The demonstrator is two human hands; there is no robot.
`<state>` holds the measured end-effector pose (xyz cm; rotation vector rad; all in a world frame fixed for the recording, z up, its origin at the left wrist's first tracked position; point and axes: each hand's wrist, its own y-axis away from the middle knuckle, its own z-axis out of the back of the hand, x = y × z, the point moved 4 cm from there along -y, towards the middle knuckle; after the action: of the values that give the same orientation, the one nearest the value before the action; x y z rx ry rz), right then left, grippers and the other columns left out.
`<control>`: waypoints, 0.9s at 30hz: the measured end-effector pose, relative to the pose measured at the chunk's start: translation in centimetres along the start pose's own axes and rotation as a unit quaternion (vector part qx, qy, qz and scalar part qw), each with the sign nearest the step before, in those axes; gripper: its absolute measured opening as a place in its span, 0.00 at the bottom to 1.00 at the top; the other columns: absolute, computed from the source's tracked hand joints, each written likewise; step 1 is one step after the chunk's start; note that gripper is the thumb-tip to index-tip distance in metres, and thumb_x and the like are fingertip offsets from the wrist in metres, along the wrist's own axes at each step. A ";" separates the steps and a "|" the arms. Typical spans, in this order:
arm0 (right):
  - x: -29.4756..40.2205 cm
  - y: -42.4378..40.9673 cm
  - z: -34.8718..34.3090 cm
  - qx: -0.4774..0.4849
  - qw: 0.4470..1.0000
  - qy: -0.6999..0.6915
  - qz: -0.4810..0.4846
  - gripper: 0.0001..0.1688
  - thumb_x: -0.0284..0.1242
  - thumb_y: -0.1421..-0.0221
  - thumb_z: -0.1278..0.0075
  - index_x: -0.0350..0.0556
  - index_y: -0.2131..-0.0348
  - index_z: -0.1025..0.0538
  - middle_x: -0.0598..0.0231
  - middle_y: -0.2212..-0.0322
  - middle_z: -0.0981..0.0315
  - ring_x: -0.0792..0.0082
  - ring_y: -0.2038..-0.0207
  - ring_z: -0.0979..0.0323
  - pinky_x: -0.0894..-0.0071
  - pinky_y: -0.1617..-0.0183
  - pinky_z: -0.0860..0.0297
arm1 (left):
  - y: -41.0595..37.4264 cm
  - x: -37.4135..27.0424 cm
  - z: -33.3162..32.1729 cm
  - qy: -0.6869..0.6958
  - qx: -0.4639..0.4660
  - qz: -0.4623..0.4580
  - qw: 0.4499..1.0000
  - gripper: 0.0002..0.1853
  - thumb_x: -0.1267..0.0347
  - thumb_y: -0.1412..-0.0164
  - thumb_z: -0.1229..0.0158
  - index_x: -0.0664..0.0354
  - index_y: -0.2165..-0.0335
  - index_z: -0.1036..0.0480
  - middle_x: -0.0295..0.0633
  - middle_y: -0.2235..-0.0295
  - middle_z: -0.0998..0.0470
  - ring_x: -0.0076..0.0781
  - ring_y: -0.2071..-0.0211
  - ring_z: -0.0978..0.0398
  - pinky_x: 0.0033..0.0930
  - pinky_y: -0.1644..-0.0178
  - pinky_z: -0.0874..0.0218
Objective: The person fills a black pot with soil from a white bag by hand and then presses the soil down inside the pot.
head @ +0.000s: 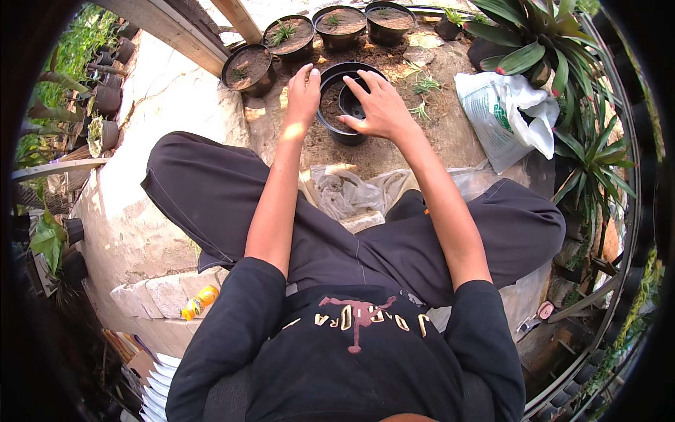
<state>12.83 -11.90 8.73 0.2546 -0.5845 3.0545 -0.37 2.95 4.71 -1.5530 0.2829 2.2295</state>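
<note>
A large black plastic pot (345,138) stands on the ground before me, with soil (330,100) inside it. A smaller black plastic pot (345,100) sits within the large one, partly covered by my right hand (377,105). That hand spreads its fingers over the pots' right side; whether the fingertips touch a rim cannot be made out. Just beside the large pot's left rim is my left hand (304,97), its fingers close together and partly hidden. Small uprooted spider plants (426,84) lie on the ground right of the pot.
Several black pots of soil with small plants (292,37) line the far side. To the right are a white plastic sack (488,116) and a large leafy plant (522,58). Clear plastic sheeting (343,192) lies between my legs. An orange bottle (200,301) rests on stone blocks (153,295).
</note>
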 end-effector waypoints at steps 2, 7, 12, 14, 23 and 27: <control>0.2 -0.7 -0.1 0.078 0.995 -0.019 -0.059 0.45 0.57 0.42 0.46 0.54 0.34 0.34 0.39 0.41 0.37 0.40 0.40 0.37 0.49 0.34 0.40 | 1.1 3.1 -1.1 0.111 0.070 0.068 0.989 0.30 0.52 0.24 0.57 0.67 0.41 0.31 0.49 0.41 0.28 0.38 0.39 0.33 0.36 0.34 0.46; 1.7 -3.7 3.9 0.010 0.988 -0.136 -0.068 0.39 0.51 0.42 0.45 0.63 0.36 0.31 0.43 0.44 0.36 0.40 0.42 0.38 0.48 0.34 0.41 | 2.0 6.3 -2.5 0.372 0.077 0.141 0.914 0.28 0.54 0.23 0.61 0.64 0.38 0.34 0.45 0.41 0.28 0.32 0.40 0.32 0.35 0.34 0.45; 1.6 -2.1 -1.5 0.141 0.977 -0.143 -0.073 0.39 0.51 0.44 0.43 0.69 0.36 0.31 0.44 0.41 0.39 0.39 0.39 0.41 0.45 0.34 0.41 | 3.2 5.4 -3.5 0.442 0.081 0.249 0.858 0.29 0.49 0.23 0.62 0.60 0.42 0.30 0.43 0.46 0.24 0.32 0.45 0.27 0.39 0.38 0.38; 1.5 -3.6 0.1 0.091 0.975 -0.166 -0.115 0.40 0.53 0.44 0.43 0.69 0.36 0.31 0.44 0.40 0.40 0.39 0.39 0.40 0.44 0.34 0.41 | 3.6 4.3 -3.2 0.454 0.075 0.246 0.853 0.30 0.47 0.23 0.64 0.57 0.42 0.29 0.41 0.47 0.22 0.32 0.46 0.27 0.40 0.38 0.39; 3.2 -6.6 1.5 0.012 0.985 -0.139 -0.100 0.40 0.58 0.42 0.46 0.75 0.34 0.33 0.43 0.37 0.44 0.32 0.42 0.39 0.42 0.34 0.40 | 3.7 4.5 -2.8 0.477 0.055 0.245 0.842 0.32 0.47 0.24 0.64 0.60 0.41 0.31 0.47 0.46 0.23 0.36 0.48 0.24 0.41 0.41 0.33; 3.6 -3.4 -1.9 0.100 0.981 -0.030 -0.163 0.37 0.53 0.43 0.42 0.69 0.37 0.29 0.44 0.40 0.38 0.37 0.42 0.37 0.46 0.37 0.37 | 4.0 2.4 -3.2 0.491 0.089 0.263 0.826 0.31 0.48 0.24 0.63 0.61 0.42 0.30 0.47 0.46 0.24 0.37 0.48 0.24 0.41 0.41 0.33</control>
<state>9.14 -8.06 8.86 0.4040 -0.2087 2.7917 -0.17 -1.40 1.09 -2.6053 1.2966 1.3922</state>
